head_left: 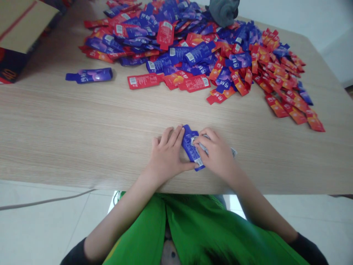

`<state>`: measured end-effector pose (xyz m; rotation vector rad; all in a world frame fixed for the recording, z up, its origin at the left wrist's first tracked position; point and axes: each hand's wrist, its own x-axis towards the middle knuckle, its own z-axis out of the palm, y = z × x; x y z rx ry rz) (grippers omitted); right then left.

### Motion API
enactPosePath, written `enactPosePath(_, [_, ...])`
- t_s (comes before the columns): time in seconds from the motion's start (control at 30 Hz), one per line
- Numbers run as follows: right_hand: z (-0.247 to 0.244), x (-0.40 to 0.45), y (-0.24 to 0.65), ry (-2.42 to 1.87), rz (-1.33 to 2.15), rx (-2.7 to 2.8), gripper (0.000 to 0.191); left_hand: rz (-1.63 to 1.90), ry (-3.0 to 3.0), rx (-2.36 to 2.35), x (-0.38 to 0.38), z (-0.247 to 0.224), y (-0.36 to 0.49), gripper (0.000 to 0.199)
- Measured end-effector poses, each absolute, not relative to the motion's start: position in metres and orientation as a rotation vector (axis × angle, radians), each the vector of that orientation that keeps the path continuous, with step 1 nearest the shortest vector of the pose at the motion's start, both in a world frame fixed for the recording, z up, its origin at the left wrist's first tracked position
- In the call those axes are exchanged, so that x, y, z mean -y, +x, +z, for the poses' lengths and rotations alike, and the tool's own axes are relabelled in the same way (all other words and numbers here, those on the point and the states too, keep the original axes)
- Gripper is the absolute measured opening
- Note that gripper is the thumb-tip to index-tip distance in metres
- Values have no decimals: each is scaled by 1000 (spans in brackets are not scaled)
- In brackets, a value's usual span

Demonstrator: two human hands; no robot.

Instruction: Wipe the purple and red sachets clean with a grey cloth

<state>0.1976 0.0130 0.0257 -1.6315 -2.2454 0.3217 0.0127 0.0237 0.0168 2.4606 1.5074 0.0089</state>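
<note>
- Centrally, a blue packet (189,146) lies flat on the wood-grain tabletop (82,132), near its front edge, printed side and barcode facing up, between two bare hands.
- The left hand (168,156) frames it, grip spread, fingertips at the packet's narrow upper end and thumb touching the lower end beside the barcode.
- The right hand (216,151) bends over the packet's other side, its grip pinching a pale item (234,152) against the printed face; fingers and palm hide most of that item.
- Beyond, a broad heap of red and blue packets (165,40) spreads across the far side, a dark grey object (224,11) at its back.
- Left of the heap, a lone blue packet (92,75) rests apart, printed front up.
- At far left stands part of a dark box (24,24) with a tan top.
</note>
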Motion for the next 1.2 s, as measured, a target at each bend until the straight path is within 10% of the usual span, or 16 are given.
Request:
enactPosePath(0.73, [70,21,224,-1546,727,2421,16,18,2456,-1504,-23,17,15,113])
enactPosePath(1.2, [15,-43,182,-1482,255,2372,32,29,2456,-1486,-24,19,14,109])
